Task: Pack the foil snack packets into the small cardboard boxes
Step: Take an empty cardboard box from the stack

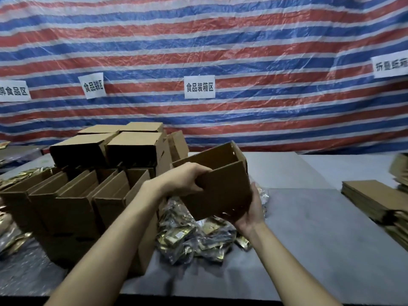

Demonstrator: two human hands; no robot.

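A small open brown cardboard box (220, 188) hangs tilted in the air above a heap of gold and silver foil snack packets (194, 237) lying on the grey table (309, 217). The left hand (183, 178) curls its fingers round the left end of the box's near wall. The right hand (251, 210) cups the lower right corner from beneath, its thumb up the side and its fingers mostly hidden under the cardboard.

Right hand (254, 208) fingers hidden under held box (220, 191); right-edge sign (390, 66) cut off.
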